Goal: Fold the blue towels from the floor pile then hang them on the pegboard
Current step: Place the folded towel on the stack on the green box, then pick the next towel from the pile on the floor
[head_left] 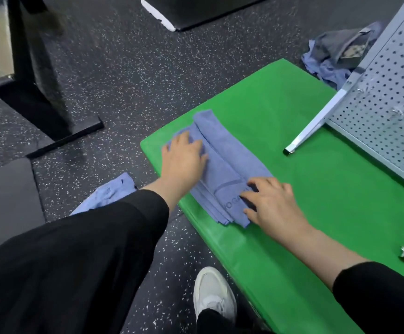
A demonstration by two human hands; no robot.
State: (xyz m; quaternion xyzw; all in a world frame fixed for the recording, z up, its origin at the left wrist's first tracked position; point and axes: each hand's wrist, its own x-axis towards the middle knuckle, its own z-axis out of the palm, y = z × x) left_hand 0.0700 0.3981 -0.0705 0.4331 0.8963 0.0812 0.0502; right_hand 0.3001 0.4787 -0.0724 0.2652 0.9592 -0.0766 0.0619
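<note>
- A folded blue terry towel (222,165) lies on the green padded mat (292,189), near its left edge, running from the far-left corner toward the near side.
- The left hand (184,155) rests flat on the towel's far end; the right hand (273,203) rests on its near end.
- A grey perforated metal pegboard (389,104) stands on the mat's right side, its foot (311,126) reaching toward the towel.
- A crumpled pile of blue cloths (336,59) lies on the speckled rubber floor (123,68) beyond the mat's far edge, beside the pegboard.
- Another blue cloth (109,194) lies on the floor left of the mat.
</note>
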